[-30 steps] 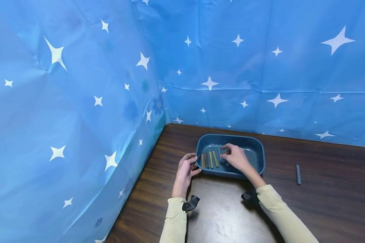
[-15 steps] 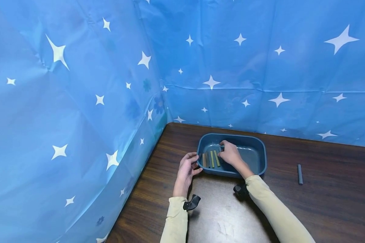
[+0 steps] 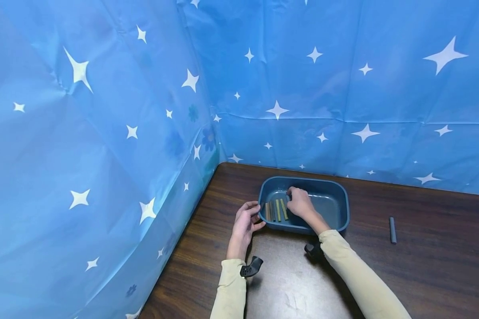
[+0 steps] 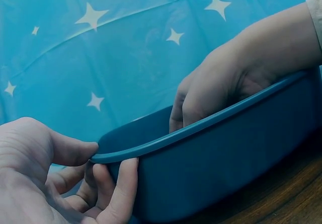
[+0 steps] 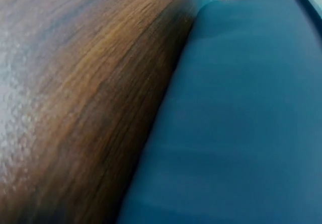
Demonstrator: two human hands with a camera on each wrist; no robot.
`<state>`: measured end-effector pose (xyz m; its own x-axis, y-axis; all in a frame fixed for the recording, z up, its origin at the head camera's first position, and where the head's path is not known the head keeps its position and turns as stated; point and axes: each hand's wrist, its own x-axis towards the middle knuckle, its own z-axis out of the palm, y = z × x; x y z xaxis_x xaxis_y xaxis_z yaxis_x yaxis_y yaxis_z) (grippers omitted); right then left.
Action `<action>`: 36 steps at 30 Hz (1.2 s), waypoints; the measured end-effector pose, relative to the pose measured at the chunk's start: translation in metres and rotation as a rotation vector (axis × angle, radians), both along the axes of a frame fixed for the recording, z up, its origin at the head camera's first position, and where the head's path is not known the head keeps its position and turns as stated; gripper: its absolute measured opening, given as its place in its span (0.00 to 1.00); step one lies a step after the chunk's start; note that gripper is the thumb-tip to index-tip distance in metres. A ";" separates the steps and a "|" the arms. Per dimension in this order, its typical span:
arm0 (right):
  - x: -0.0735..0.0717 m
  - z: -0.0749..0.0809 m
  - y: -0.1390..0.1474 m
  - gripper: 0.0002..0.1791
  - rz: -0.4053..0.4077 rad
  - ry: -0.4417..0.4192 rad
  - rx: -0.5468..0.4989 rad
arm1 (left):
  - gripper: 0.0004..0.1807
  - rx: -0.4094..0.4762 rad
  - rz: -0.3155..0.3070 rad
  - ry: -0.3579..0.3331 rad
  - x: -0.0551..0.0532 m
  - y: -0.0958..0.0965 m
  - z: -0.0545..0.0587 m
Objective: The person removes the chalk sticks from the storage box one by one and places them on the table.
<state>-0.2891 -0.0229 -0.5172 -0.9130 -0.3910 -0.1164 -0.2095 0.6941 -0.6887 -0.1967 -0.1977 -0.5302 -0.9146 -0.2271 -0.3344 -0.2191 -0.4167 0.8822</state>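
Note:
My left hand (image 3: 243,227) holds the left end of a blue rectangular tub (image 3: 330,207). In the left wrist view its thumb lies on the rim and its fingers are bent against the outer wall. My right hand (image 3: 301,204) reaches down inside the tub with curled fingers, pinching a grey stick (image 3: 289,197) that they mostly hide. Left of it, a row of sticks lies on the tub floor: brownish ones (image 3: 268,212), a dark grey one (image 3: 273,211) and two yellow-green ones (image 3: 281,209). The right wrist view shows mainly the tub's outer wall (image 5: 236,108).
Another grey stick (image 3: 393,230) lies on the brown wooden table (image 3: 435,257), right of the tub. A blue curtain with white stars (image 3: 303,79) hangs along the table's back and left edges.
My right hand has shifted slightly left and lower inside the tub, and the grey stick at its fingers is now mostly covered. The left hand stays on the rim.

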 end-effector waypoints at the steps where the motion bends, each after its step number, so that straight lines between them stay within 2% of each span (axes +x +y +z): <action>1: 0.001 0.000 0.001 0.22 0.002 -0.006 -0.019 | 0.09 -0.001 -0.002 -0.001 0.000 0.000 0.000; 9: 0.004 0.008 0.014 0.20 -0.009 -0.037 -0.119 | 0.11 0.014 0.004 0.007 0.000 0.001 0.001; 13: 0.006 0.013 0.025 0.21 -0.025 -0.072 -0.185 | 0.09 0.023 0.008 0.011 -0.001 0.000 -0.001; 17: 0.009 0.019 0.038 0.21 -0.023 -0.065 -0.221 | 0.06 0.013 0.012 0.013 -0.001 0.000 -0.002; 23: 0.014 0.035 0.069 0.23 -0.033 -0.051 -0.255 | 0.04 -0.003 0.022 -0.004 -0.001 0.002 -0.002; 30: 0.023 0.055 0.116 0.23 -0.092 -0.009 -0.305 | 0.04 -0.012 0.033 -0.011 -0.002 0.001 -0.003; 36: 0.033 0.066 0.153 0.24 -0.124 0.021 -0.320 | 0.03 -0.006 0.025 -0.002 -0.001 0.000 -0.004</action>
